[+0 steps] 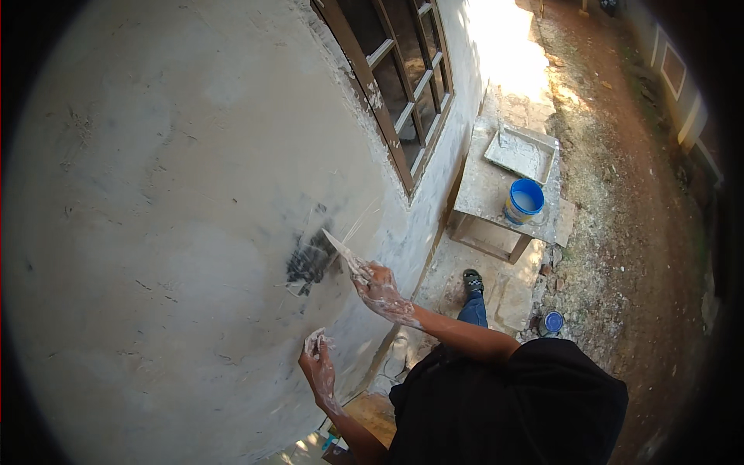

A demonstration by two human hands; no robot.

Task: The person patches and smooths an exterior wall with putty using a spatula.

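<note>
My right hand (381, 293), smeared with white paste, is closed around a paste-coated putty knife (341, 248). The blade, seen nearly edge-on, points up and left, close to a dark patch (312, 260) on the grey plastered wall (194, 201). Lower down and to the left, my left hand (317, 358) is near the wall with its fingers curled together. White paste covers those fingers, and whatever may be between them cannot be made out.
A brown-framed window (391, 85) is set in the wall ahead. To the right, a splattered wooden table (484, 190) bears a white-coated tray (521, 153) and a blue bucket (526, 198). A small blue-topped container (552, 322) stands on the ground near my foot (473, 280).
</note>
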